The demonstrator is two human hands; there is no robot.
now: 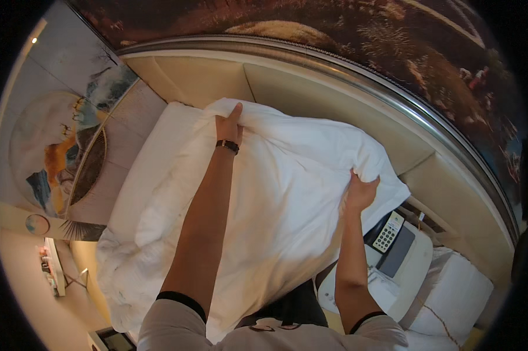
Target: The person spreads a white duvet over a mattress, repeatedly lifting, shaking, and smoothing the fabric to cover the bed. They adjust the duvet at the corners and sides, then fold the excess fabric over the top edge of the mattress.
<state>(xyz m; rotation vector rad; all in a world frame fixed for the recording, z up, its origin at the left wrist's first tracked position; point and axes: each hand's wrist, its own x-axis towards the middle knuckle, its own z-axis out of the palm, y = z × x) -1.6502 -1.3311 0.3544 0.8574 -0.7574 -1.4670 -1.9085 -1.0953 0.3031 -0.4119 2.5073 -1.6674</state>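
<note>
A rumpled white duvet (278, 193) spreads across the bed and reaches up against the padded headboard. My left hand (230, 126), with a dark band at its wrist, is closed on the duvet's far edge, thumb on top. Farther right and nearer to me, my right hand (362, 193) pinches the duvet close to its right corner. Both arms are stretched out over the cloth. The fingers of both hands are partly hidden by the fabric.
A cream headboard (311, 90) runs along the far side beneath a large dark picture. To the right, a white bedside table (419, 272) bears a telephone (388, 231). Beyond it lies more white bedding (451, 289). A wall shelf (53, 266) is at the far left.
</note>
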